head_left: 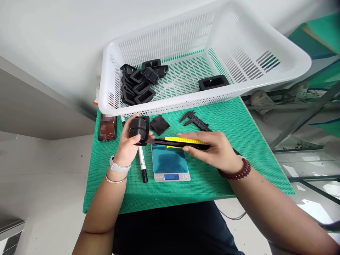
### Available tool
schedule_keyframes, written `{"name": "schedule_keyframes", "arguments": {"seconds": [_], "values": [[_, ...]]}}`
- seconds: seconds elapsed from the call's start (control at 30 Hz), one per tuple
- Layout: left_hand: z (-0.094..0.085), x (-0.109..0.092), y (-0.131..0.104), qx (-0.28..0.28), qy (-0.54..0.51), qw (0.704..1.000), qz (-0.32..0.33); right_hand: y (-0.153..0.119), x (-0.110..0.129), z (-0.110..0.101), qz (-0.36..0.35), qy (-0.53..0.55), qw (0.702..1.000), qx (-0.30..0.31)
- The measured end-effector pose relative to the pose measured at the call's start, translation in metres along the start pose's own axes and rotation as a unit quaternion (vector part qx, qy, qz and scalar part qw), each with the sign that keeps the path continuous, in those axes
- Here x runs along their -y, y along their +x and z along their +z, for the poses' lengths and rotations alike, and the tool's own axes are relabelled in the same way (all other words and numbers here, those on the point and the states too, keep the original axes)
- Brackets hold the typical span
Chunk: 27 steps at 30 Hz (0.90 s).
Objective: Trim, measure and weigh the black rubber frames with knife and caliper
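A black moulded plastic part (138,124) with a flanged rim is gripped in my left hand (126,148), its fingers wrapped round the sides. My right hand (219,150) is closed on a yellow and black utility knife (187,143). The blade end of the knife meets the rim of the part on its right side; whether it is cutting I cannot tell. Beneath the knife sits a small digital scale (170,161) with a blue-green plate and a lit display. A dark square cloth or pad (159,124) lies just behind the knife.
A large white slotted basket (170,95) stands at the back, with several black parts (139,83) heaped at its left and one (214,82) at its right. A black caliper (196,121), a marker (142,164) and a phone (107,126) lie on the green mat (255,159).
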State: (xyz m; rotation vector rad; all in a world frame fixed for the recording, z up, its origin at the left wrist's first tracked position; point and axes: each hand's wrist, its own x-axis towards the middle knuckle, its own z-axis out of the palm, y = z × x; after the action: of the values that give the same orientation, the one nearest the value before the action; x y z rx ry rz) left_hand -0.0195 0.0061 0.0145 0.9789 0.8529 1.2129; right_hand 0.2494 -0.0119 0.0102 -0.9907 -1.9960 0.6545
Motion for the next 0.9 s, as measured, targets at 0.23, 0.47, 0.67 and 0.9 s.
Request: {"name": "schedule_keyframes", "arguments": {"seconds": [0.23,0.47,0.67,0.9], "values": [[0.0003,-0.0007,0.0005,0.019,0.008,1.0,-0.023,0.0006,-0.0008,0.0018,0.062,-0.058,0.992,-0.09],[-0.001,-0.0002,0.0007,-0.002,0.003,1.0,0.003,-0.0002,-0.0011,0.0008,0.016,-0.001,0.999,-0.035],[-0.0009,-0.001,-0.001,0.037,-0.01,0.999,-0.016,0.001,-0.0036,0.0038,0.029,-0.03,0.998,-0.048],[0.0013,-0.0044,-0.0023,0.029,-0.011,0.999,-0.033,-0.0002,-0.0033,0.0029,0.04,-0.032,0.995,-0.082]]}}
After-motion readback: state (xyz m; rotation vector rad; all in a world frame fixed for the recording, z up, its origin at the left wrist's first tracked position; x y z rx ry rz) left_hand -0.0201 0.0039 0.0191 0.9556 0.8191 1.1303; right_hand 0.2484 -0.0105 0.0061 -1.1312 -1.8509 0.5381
